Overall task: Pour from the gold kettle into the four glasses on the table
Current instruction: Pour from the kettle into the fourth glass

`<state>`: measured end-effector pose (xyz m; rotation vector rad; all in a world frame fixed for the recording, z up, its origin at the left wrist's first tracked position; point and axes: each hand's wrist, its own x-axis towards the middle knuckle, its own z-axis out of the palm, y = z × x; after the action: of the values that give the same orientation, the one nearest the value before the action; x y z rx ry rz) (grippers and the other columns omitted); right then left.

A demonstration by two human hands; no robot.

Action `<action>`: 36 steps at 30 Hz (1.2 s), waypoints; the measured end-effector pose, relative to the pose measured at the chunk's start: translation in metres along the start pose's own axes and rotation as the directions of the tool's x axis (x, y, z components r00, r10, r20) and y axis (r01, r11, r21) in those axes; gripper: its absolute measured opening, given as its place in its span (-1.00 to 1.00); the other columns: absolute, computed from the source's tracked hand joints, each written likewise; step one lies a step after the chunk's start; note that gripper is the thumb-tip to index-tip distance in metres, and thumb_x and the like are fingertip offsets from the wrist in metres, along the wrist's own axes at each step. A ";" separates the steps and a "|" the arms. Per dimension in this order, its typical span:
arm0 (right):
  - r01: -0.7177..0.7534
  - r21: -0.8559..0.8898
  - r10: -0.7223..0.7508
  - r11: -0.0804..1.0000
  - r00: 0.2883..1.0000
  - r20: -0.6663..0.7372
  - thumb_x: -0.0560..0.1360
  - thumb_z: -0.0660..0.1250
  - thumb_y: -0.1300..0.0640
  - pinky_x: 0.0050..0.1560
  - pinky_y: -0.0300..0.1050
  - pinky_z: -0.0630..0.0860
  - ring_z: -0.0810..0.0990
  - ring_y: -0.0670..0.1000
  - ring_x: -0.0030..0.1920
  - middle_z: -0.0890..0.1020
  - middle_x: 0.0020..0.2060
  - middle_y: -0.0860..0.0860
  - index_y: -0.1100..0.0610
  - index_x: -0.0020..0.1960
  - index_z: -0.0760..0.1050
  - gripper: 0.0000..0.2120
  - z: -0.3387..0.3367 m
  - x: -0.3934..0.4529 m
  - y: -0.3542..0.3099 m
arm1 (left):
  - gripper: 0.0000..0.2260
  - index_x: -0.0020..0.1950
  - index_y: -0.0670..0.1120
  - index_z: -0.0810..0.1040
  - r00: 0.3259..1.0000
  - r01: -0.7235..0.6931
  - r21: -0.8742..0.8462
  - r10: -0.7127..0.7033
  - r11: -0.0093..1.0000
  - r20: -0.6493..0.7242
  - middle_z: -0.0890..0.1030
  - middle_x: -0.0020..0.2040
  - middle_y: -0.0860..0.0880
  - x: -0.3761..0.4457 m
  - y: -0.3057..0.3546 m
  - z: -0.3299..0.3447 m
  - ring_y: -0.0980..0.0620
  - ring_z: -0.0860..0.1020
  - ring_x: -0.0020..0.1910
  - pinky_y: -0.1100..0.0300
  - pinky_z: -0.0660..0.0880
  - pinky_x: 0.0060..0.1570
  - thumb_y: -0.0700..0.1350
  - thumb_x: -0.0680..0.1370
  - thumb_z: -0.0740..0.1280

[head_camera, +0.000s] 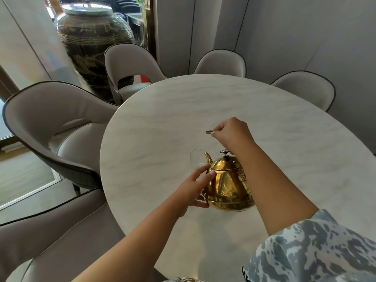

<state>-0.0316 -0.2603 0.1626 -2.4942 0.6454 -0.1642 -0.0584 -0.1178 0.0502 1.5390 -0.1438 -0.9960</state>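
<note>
A shiny gold metal kettle (227, 184) with a curved spout and a small knobbed lid stands upright on the round, pale marble-look table (203, 110), in its near part. The spout points away and to the left.

The left hand (195, 190) rests against the kettle's left side, fingers spread and lightly curved, the fingertips touching the body just below the lid rim and the thumb near the base. It is open, pressing rather than gripping.

The right hand (232, 132) reaches past the kettle, its forearm crossing over the kettle's right side. Its fingers are pinched closed on a small dark gold ring-shaped piece (209, 131), held above the table; what that piece is cannot be told.

A clear drinking glass (197, 158) stands on the table just beyond the spout tip, touching or nearly touching the left fingertips. Another faint glass outline seems to sit behind the lid knob, but it is too hard to make out.

Grey upholstered chairs (61, 119) with dark piping ring the table, and a large dark ceramic jar (91, 41) stands behind them.
</note>
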 end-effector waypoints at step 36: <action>0.023 -0.122 -0.017 0.992 0.999 0.046 0.52 0.39 0.10 -0.18 -0.09 0.58 0.67 0.13 -0.13 0.70 -0.13 0.14 0.20 0.06 0.68 -0.79 -0.001 0.021 -0.002 | -0.51 0.46 0.29 0.27 1.000 -0.010 -0.017 0.010 1.000 0.022 0.53 0.17 -0.07 0.014 0.003 0.006 -0.16 0.63 0.10 -0.01 0.63 0.05 0.28 0.53 0.24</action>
<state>-0.0124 -0.2695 0.1642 -2.6152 0.6292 -0.0772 -0.0523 -0.1319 0.0468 1.5112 -0.1577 -1.0038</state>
